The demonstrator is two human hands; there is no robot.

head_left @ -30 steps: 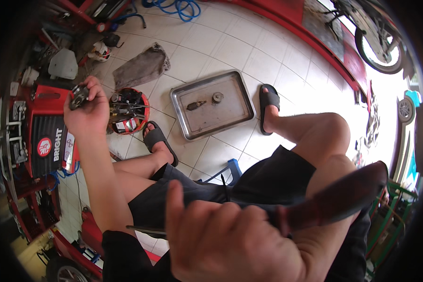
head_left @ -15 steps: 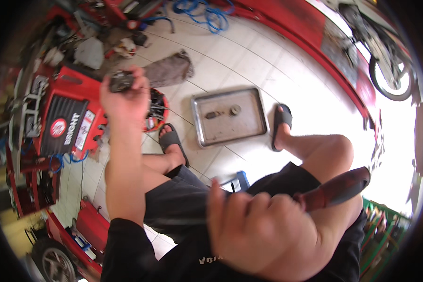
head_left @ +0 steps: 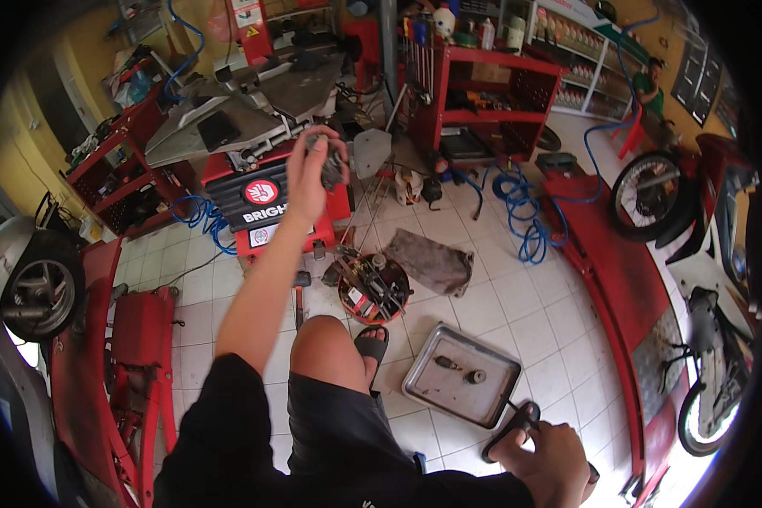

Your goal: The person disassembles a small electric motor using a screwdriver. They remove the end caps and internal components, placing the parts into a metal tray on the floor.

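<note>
Far left: a dark-tyred wheel [head_left: 42,289] with a silver spoked rim stands beside a red ramp [head_left: 83,347].
Red stand: a metal stand [head_left: 141,330] is on the pale floor tiles, just right of that ramp.
Worktop: a grey worktop [head_left: 182,144] carries a flat black slab [head_left: 218,129] and assorted metal pieces.
Red machine: the casing [head_left: 227,203] with a ribbed black panel is below the worktop, partly behind the left forearm.
Hammer: a hammer [head_left: 299,305] with an orange handle lies on the tiles near the left knee.
Left hand: the raised hand [head_left: 311,179] grasps a dark metal part [head_left: 335,168], thumb and fingers around it, in front of the machine.
Tool bucket: a round red-rimmed bucket [head_left: 374,289] is packed with tools, near the left foot.
Cloth: a grey-brown rag [head_left: 432,262] is spread just beyond the bucket.
Tray: a shallow metal tray [head_left: 416,394] lies between the feet; in it are an elongated part [head_left: 449,363] and, just right of it, a round part [head_left: 476,377], apart.
Blue hose: loose coils [head_left: 529,222] lie on the floor.
Right hand: the lowered hand [head_left: 560,457] is curled round a screwdriver [head_left: 511,405], its dark shaft reaching toward the tray's corner; the handle is mostly hidden.
Far right: a motorcycle [head_left: 709,339] stands past a second red ramp [head_left: 622,305].
</note>
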